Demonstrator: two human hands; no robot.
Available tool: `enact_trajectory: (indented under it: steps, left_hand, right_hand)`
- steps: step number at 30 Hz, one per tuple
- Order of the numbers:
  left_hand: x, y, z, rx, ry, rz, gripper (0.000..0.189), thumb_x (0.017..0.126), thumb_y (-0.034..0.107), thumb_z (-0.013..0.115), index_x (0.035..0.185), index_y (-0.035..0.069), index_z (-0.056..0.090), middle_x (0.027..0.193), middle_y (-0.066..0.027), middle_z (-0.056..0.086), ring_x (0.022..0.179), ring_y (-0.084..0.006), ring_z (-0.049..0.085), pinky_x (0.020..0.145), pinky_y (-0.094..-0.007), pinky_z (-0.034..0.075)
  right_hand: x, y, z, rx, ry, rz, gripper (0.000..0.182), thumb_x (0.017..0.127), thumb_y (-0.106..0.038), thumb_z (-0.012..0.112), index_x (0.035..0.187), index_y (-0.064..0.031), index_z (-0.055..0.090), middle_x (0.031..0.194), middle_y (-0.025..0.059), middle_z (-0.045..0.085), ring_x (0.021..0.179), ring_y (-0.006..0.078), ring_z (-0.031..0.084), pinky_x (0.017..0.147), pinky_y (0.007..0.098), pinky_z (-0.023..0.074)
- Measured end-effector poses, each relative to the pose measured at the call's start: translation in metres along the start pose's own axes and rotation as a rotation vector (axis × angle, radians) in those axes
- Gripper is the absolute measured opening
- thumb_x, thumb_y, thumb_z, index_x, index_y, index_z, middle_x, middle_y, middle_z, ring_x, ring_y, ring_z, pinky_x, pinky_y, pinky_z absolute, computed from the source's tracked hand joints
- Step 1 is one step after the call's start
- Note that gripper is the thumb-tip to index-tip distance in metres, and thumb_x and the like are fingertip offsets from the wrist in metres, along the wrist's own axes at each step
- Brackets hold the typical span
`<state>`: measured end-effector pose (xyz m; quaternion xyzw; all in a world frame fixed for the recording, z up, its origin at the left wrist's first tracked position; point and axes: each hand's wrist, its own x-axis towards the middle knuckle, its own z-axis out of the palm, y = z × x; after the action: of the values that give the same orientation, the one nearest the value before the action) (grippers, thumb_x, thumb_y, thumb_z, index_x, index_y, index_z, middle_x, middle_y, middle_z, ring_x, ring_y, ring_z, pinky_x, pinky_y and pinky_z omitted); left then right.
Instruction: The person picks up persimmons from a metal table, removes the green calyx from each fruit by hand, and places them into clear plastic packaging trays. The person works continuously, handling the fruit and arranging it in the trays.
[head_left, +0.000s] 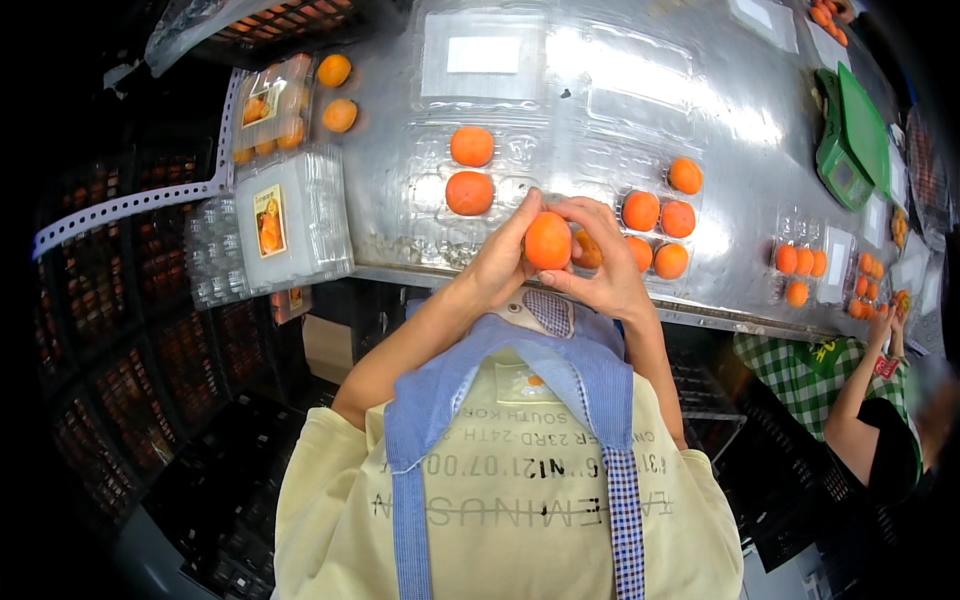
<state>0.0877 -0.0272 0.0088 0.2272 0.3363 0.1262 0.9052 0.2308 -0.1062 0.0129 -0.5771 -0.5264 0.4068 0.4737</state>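
Both my hands meet above the table's near edge, around one orange persimmon (548, 240). My left hand (495, 259) grips its left side. The thumb and fingertips of my right hand (619, 274) touch its right side. Another persimmon (587, 250) shows between my right hand's fingers; whether it is held or lies in a tray, I cannot tell. On the left, an open clear plastic clamshell tray (427, 161) holds two persimmons (470, 193). A second clear tray (615, 161), to the right, has several persimmons (678, 219) in its cups, partly covered by my right hand.
Stacked empty clamshells (304, 217) and a filled, labelled pack (262, 112) stand at the left edge, beside two loose persimmons (340, 115). A green scale (855, 142) sits far right on the metal table (750, 142). At right, a co-worker (855, 420) handles fruit near other trays.
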Motion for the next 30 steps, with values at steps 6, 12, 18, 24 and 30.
enact_trajectory:
  steps: [6,12,18,24,30]
  left_hand:
    - [-0.021,0.009,-0.019,0.495,0.289,0.19,0.044,0.099,0.037,0.04,0.132,0.008,0.038,0.116,-0.0137,0.055,0.097,-0.0174,0.058,0.076,-0.0286,0.046]
    - [-0.045,0.018,-0.065,0.34,0.443,0.433,0.033,0.096,0.02,0.051,0.125,0.005,0.045,0.11,-0.0101,0.059,0.085,-0.0136,0.059,0.071,-0.0264,0.046]
    - [-0.051,0.019,-0.081,0.31,0.491,0.531,0.033,0.094,0.017,0.056,0.122,0.003,0.047,0.107,-0.0093,0.058,0.082,-0.012,0.059,0.068,-0.0242,0.045]
    - [-0.048,0.016,-0.082,0.307,0.505,0.502,0.032,0.092,0.014,0.059,0.12,0.004,0.049,0.107,-0.0091,0.058,0.08,-0.011,0.059,0.067,-0.0229,0.045]
    - [-0.045,0.016,-0.079,0.364,0.483,0.49,0.032,0.093,0.015,0.055,0.122,0.003,0.049,0.108,-0.0088,0.059,0.082,-0.012,0.058,0.069,-0.0245,0.045]
  right_hand:
    - [0.011,0.019,0.005,-0.017,0.116,0.124,0.058,0.064,-0.02,0.081,0.116,-0.0054,0.058,0.114,0.0113,0.059,0.108,0.0286,0.053,0.096,0.0398,0.0393]
    - [0.05,0.021,0.012,-0.552,0.028,-0.079,0.056,0.063,-0.018,0.078,0.114,-0.0071,0.057,0.108,0.0091,0.061,0.103,0.0285,0.054,0.093,0.0403,0.0383]
    - [0.06,0.025,0.027,-0.792,-0.113,-0.194,0.054,0.063,-0.017,0.077,0.113,-0.0074,0.057,0.108,0.0082,0.06,0.103,0.027,0.053,0.095,0.0417,0.0359]
    - [0.062,0.033,0.034,-0.844,-0.123,-0.26,0.048,0.064,-0.015,0.076,0.109,-0.0082,0.059,0.1,0.0057,0.06,0.099,0.0244,0.053,0.091,0.0423,0.0352]
    - [0.063,0.04,0.035,-0.796,-0.12,-0.241,0.048,0.064,-0.016,0.076,0.109,-0.0084,0.059,0.1,0.005,0.06,0.098,0.0238,0.054,0.09,0.042,0.0358]
